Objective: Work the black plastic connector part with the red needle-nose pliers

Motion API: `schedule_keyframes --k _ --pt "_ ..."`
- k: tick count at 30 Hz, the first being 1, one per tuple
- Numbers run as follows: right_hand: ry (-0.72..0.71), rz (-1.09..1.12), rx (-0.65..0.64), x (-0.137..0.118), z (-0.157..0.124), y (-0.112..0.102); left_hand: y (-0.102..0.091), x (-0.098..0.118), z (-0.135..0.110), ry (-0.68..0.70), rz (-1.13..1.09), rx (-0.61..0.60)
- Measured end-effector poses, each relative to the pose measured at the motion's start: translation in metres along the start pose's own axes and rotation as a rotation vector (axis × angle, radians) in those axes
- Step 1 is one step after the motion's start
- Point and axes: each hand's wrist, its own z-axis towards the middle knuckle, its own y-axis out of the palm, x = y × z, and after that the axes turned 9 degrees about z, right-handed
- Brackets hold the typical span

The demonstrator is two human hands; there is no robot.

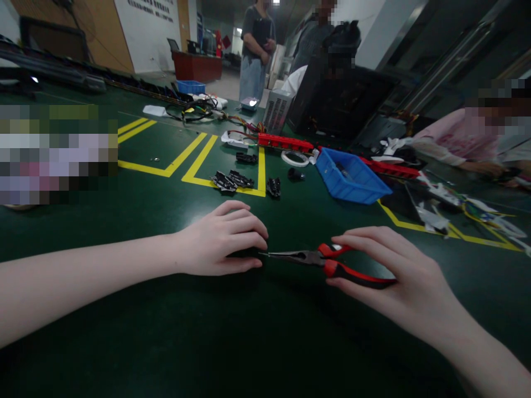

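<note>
Needle-nose pliers (305, 257) with red and black handles are in my right hand (400, 276), whose fingers and thumb wrap the handles. The jaws point left and look nearly closed. A thin, light sliver (264, 254) shows at their tips, too small to name. My left hand (226, 240) is beside the tips, fingers curled toward the thumb. Something dark may be between them, but I cannot make it out. Beyond my hands, several small black parts (232, 181) lie on the green table (166, 342), around a yellow-taped outline.
A blue bin (352, 182) stands right of centre with dark pieces inside. Near it lie a red strip (286, 142), a white ring (295, 159) and a black cylindrical part (296, 175). Wires and white scraps (433, 216) lie right. A person in pink (460, 132) sits at right; others stand behind.
</note>
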Motion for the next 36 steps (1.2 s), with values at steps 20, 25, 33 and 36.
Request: schedule_keyframes --k 20,25,33,36 --pt "0.019 0.06 0.102 -0.009 0.002 0.024 -0.004 0.001 0.002 -0.119 -0.193 0.046" --pt "0.089 0.135 0.092 0.001 0.0 0.036 -0.006 -0.008 0.001 -0.119 -0.145 0.075" --pt "0.126 0.166 0.098 0.009 0.0 0.05 -0.003 -0.012 0.001 -0.256 -0.203 -0.129" --pt "0.141 0.174 0.075 0.01 0.001 0.053 0.0 -0.012 0.0 -0.251 -0.285 -0.13"
